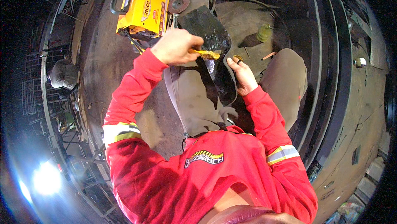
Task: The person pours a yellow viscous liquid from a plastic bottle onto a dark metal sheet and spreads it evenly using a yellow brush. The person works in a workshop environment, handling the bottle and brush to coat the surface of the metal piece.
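Observation:
My left hand is closed round a small yellow brush-like tool, its stained end over a curved black metal sheet. The sheet lies between my knees and shows wet-looking, shiny patches on its face. At its right edge my right hand is closed, with the thumb on the rim and a dark ring on one finger. Just above those fingertips shows a small gold-coloured round piece; whether the hand holds it I cannot tell.
Beyond my left knee stands a yellow welding machine, with a round abrasive disc beside it. A greenish bottle and black cable are on the floor. Long dark metal beams run along the right. A crouching person is far left.

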### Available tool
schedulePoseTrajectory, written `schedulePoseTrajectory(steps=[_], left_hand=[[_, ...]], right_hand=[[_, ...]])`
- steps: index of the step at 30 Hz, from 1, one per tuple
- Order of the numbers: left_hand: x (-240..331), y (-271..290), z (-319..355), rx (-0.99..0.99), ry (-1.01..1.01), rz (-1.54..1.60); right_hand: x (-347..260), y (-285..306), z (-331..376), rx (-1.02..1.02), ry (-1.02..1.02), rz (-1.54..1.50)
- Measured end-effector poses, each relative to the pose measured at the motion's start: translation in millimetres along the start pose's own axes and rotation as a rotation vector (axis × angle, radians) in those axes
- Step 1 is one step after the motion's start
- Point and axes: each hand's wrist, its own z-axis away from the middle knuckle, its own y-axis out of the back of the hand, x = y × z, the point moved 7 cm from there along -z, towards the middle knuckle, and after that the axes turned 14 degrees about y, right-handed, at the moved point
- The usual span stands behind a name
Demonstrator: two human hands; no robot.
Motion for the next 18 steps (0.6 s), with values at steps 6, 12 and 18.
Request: schedulePoseTrajectory(steps=[6, 12, 18], left_hand=[[-33.2, 9.0, -24.0, 0.165, 0.158, -0.064], [-53.7, 6.4, -45.6, 0.283, 0.327, -0.203], [-78.0, 29.4, -35.9, 0.326, 0.396, -0.276]], right_hand=[[7.0, 1.0, -9.6, -0.067, 0.004, -0.071], [4.3, 4.8, -13.9, -0.002, 0.045, -0.036], [-8.3, 0.3, -18.1, -0.02, 0.055, 0.009]])
